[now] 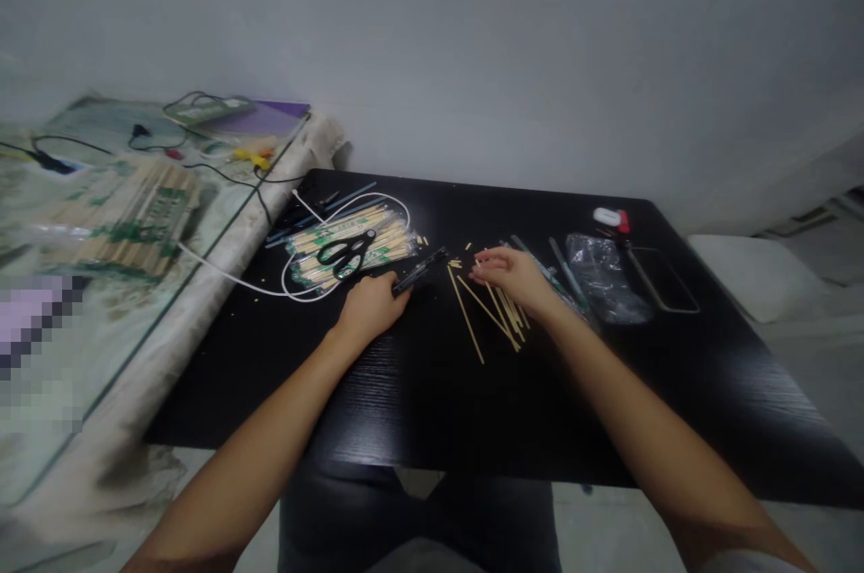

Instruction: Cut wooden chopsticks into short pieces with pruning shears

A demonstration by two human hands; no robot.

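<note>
My left hand (374, 303) is closed around a black hand tool (422, 271) that points to the right; its exact kind is hard to make out. The fingers of my right hand (506, 274) are pinched together at the upper end of a thin wooden stick (480, 262). Several more thin wooden sticks (496, 314) lie loosely below that hand, fanned on the black table (432, 402). Short cut pieces of stick (454, 264) lie between the tool's tip and my right fingers. Black-handled scissors (347, 253) rest on a plastic-wrapped bundle of chopsticks (307, 242) beyond my left hand.
A white cable (229, 274) loops around the bundle. Right of my right hand lie translucent sticks (569, 273), a clear plastic bag (604, 281), a phone-shaped frame (665, 281) and a white case (607, 217). Another chopstick pack (135, 218) sits on the left glass-topped surface. A wall stands behind.
</note>
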